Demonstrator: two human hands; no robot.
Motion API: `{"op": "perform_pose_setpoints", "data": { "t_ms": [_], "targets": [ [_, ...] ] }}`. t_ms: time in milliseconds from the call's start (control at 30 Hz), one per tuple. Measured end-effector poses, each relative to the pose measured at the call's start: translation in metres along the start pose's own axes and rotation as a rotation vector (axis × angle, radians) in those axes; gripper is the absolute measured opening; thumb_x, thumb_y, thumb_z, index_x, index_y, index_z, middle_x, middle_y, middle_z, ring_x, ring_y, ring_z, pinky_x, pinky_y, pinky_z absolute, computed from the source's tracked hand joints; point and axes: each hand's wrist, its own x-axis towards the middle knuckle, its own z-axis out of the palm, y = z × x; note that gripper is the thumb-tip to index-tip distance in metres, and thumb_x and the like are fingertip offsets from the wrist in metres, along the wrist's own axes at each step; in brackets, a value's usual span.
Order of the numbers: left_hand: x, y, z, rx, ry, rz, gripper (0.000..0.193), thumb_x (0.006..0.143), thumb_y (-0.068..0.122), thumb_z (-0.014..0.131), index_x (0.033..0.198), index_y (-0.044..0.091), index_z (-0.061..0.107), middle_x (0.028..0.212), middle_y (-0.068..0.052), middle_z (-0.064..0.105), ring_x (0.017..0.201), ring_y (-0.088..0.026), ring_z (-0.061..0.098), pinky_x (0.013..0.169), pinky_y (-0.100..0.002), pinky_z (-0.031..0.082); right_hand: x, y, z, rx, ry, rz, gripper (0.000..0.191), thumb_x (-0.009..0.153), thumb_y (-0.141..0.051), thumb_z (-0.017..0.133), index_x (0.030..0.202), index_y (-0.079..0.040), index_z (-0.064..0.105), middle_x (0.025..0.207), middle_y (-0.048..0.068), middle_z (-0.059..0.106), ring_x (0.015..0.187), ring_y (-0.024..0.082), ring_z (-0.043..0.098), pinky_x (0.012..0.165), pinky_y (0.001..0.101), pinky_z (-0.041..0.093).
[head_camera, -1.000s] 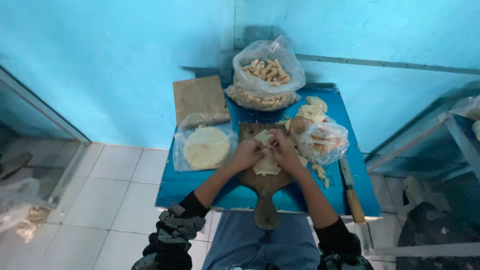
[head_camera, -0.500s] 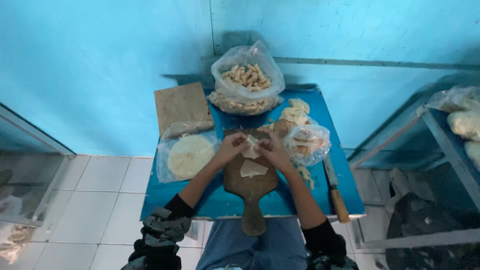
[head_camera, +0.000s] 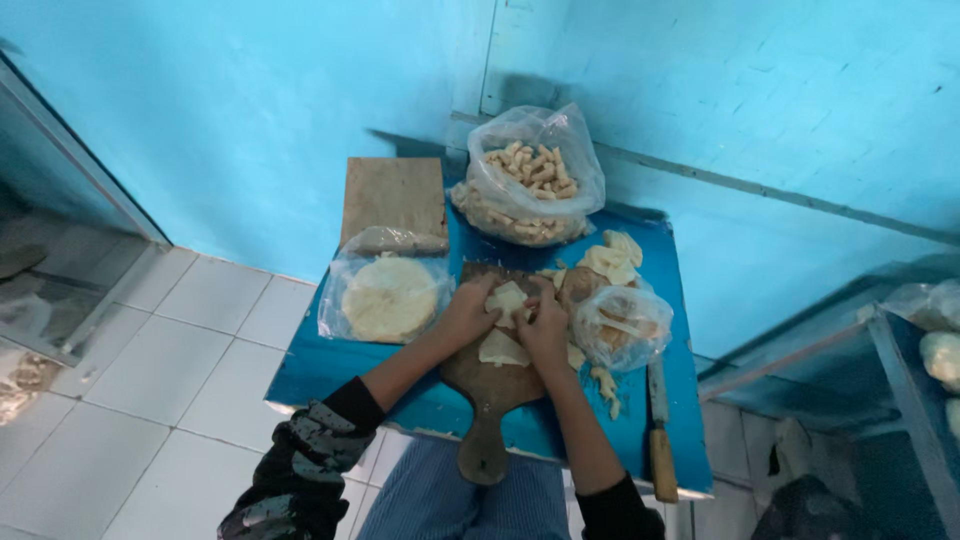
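A: I see turquoise walls, white floor tiles, and a small blue tabletop (head_camera: 330, 375) pushed into the corner. In the middle of it lies a wooden paddle board (head_camera: 490, 385), my landmark.

B: Where are my hands?

A: Both are over the upper end of the board. The left hand (head_camera: 467, 312) and the right hand (head_camera: 545, 322) are close together, fingers pinched on a pale dough piece (head_camera: 507, 298).

B: What could go wrong?

A: In my judgement the piece could tear if I pinch too hard; it looks thin. The knife (head_camera: 658, 430) lies right of the board, near the tabletop's edge, so my right forearm could knock it off.

B: How does the piece look?

A: It is cream-white, flat and soft, folded between my fingers. Another flat piece (head_camera: 502, 349) lies on the board just below it. A bag of small rolled pieces (head_camera: 527, 185) sits beyond the board, and a bagged round disc (head_camera: 389, 297) sits left of it.
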Motion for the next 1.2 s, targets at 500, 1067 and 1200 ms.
{"op": "perform_pose_setpoints", "data": {
  "t_ms": [500,1067,1200],
  "targets": [
    [-0.013,0.006,-0.019,0.091,0.155,0.063,0.018,0.089,0.018,0.071,0.103,0.008,0.066,0.100,-0.018,0.065,0.089,-0.042,0.066,0.073,-0.051,0.054,-0.016,-0.020,-0.024,0.065,-0.386,-0.107,0.048,0.078,-0.001,0.075,0.123,-0.011,0.062,0.082,0.007,0.074,0.073,0.019,0.073,0.065,0.0353,0.059],
    [-0.009,-0.019,0.009,-0.804,-0.256,-0.134,0.025,0.088,0.008,0.081,0.108,-0.001,0.067,0.099,-0.001,0.072,0.092,-0.009,0.070,0.079,-0.027,0.057,-0.011,0.013,-0.023,0.690,-0.099,0.072,0.052,0.089,0.012,0.069,0.135,-0.004,0.050,0.099,0.004,0.063,0.091,0.010,0.065,0.081,0.0248,0.056],
    [-0.007,-0.020,0.007,-0.802,-0.205,-0.072,0.031,0.087,0.003,0.078,0.112,0.001,0.060,0.103,-0.003,0.067,0.100,-0.012,0.068,0.084,-0.029,0.058,-0.010,0.015,-0.020,0.677,-0.100,0.054,0.052,0.089,0.013,0.069,0.135,-0.004,0.051,0.100,0.005,0.063,0.093,0.011,0.065,0.083,0.0254,0.056]
  ]
}}
